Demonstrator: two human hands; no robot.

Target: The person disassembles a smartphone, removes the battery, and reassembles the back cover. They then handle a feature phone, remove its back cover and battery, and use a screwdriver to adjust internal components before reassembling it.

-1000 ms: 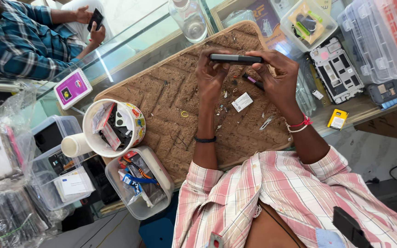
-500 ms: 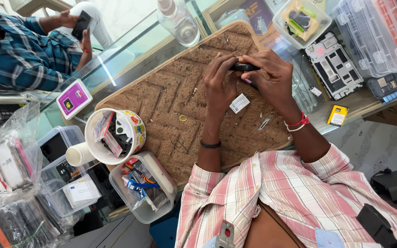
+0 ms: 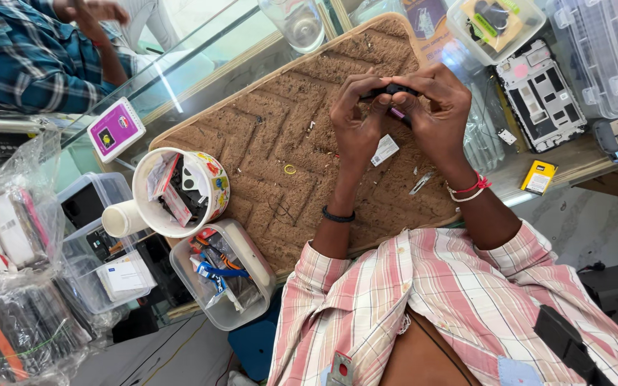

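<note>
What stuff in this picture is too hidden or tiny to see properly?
Head view:
- Small dark oblong object: mostly covered by the left hand and right hand, so its kind is unclear.
- Tiny loose parts on the brown woven mat: too small to identify.
- Clear glass jar: cut off by the top edge.

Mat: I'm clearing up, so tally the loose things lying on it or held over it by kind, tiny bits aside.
Dark gadget, held: 1
Yellow ring: 1
White tag: 1
Metal tweezers: 1
Total: 4
</note>
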